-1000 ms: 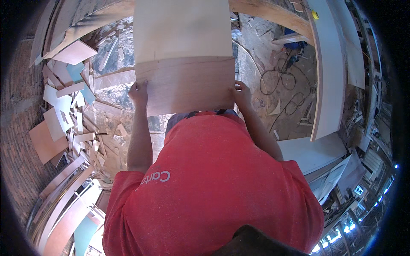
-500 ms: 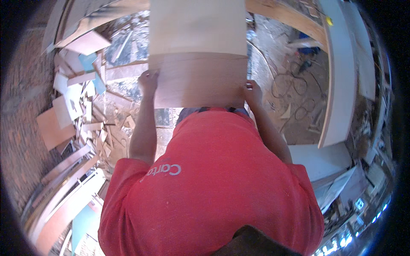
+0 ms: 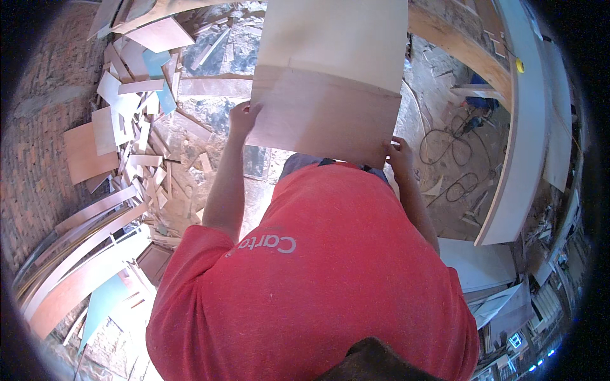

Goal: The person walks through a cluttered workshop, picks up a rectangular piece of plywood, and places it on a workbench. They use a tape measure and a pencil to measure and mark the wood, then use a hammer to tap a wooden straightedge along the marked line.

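A flat brown wooden panel [image 3: 321,117] lies in front of my waist, its near edge close to my body. My left hand [image 3: 243,119] grips its left edge, thumb on top and fingers partly hidden below. On the opposite side, my right hand [image 3: 399,155] holds the right edge close to the near corner. Past the brown panel runs a pale board [image 3: 337,38] of about the same width, meeting it along a slightly slanted line. Whether the two overlap or only touch I cannot tell.
Wood offcuts [image 3: 143,114] lie heaped at the left beside a brick wall [image 3: 38,140]. A wooden beam [image 3: 464,41] crosses behind the boards. At the right, a long pale board [image 3: 521,152] stands near a coiled cable [image 3: 451,143] on the floor.
The view has swung, so the panel and both hands appear farther right, and the panel looks slightly turned, its right side nearer. Both hands keep their hold on its edges.
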